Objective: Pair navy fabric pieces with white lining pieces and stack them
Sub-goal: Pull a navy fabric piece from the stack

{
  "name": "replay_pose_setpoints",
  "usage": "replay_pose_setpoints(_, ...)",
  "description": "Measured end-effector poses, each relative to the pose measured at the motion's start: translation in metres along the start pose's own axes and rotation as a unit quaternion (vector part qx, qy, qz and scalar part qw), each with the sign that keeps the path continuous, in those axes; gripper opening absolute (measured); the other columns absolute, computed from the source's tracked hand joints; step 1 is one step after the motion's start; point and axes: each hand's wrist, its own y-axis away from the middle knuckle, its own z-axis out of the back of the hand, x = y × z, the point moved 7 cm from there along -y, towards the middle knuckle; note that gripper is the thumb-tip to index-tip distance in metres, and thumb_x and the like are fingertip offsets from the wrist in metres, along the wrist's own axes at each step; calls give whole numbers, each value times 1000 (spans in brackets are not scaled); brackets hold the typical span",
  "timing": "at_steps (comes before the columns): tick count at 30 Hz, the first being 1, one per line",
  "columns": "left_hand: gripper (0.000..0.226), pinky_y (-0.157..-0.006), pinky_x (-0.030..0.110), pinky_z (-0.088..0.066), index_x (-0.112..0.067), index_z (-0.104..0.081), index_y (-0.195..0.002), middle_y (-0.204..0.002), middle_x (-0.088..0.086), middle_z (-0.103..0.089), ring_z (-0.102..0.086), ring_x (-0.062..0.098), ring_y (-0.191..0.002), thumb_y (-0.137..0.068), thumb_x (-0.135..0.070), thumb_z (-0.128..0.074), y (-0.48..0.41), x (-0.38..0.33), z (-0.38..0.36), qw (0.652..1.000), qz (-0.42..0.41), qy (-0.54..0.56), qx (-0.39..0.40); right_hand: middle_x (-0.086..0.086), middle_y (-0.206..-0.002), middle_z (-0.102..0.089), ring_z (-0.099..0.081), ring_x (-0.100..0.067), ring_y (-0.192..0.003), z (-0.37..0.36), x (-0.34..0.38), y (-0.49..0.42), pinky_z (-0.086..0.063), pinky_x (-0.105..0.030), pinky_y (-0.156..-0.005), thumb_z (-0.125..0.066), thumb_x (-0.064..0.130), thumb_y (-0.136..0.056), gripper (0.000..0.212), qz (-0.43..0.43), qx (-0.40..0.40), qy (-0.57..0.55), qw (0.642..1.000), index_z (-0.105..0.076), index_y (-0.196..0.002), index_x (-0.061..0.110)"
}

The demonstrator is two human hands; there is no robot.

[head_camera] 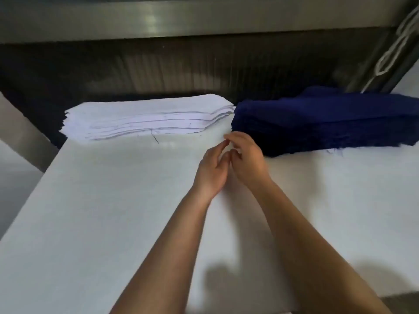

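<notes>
Meeting at far right corner of big white lining piece point(113, 211), left hand point(213, 171) & right hand point(248, 162) have fingers curled, tips close together; too blurry to tell if they pinch the cloth. Piece lies flat on table point(340, 211). White lining stack point(147, 116) sits back left, navy stack point(317, 123) just beside it, back right.

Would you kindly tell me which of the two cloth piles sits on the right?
The navy pile, with frayed edges; the white pile sits left of it.
</notes>
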Motion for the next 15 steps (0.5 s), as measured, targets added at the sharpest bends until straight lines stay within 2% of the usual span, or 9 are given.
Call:
replay_pose_setpoints(2, 41, -109, 33, -35, -16, -47, -140, -140, 2, -50, -45, 18, -130, -99, -12, -42, -10, -7, 1, 1000, -15, 10, -16, -12, -124, -57, -49, -30, -114, 26, 5, -13, -33, -26, -97, -45, -10, -83, 40, 31, -103, 108, 988, -63, -116, 4)
replay_pose_setpoints(4, 40, -105, 31, -37, -16, -50, -137, -136, 2, -53, -49, 18, -125, -98, -10, -45, -23, -22, 2, 998, -45, -8, -37, -11, -129, -54, -44, -31, -117, 47, 6, -31, -30, -32, -96, -46, 0, -89, 38, 16, -151, 228, 962, -58, -124, 9)
replay_pose_setpoints(7, 42, -107, 37, -36, -13, -52, -136, -136, 9, -53, -48, 26, -125, -95, -7, -49, -49, -43, -3, 990, -92, -95, -43, -8, -140, -43, -34, -31, -126, 55, -8, -55, -28, -40, -100, -44, 16, -96, 41, -69, -93, 373, 921, -44, -136, 14)
replay_pose_setpoints(11, 44, -105, 36, -34, -23, -50, -139, -139, 4, -49, -41, 31, -125, -96, -15, -49, -70, -54, -12, 970, -113, -213, -27, -10, -128, -54, -44, -31, -116, 61, -10, -65, -34, -38, -92, -41, 20, -99, 32, -66, -79, 382, 918, -54, -127, 11)
replay_pose_setpoints(15, 44, -99, 36, -36, -28, -44, -142, -138, 1, -49, -37, 29, -124, -98, -23, -47, -78, -58, -15, 959, -135, -249, -21, -11, -120, -59, -48, -29, -111, 67, -13, -69, -38, -35, -87, -41, 17, -99, 30, -69, -71, 354, 930, -59, -121, 9)
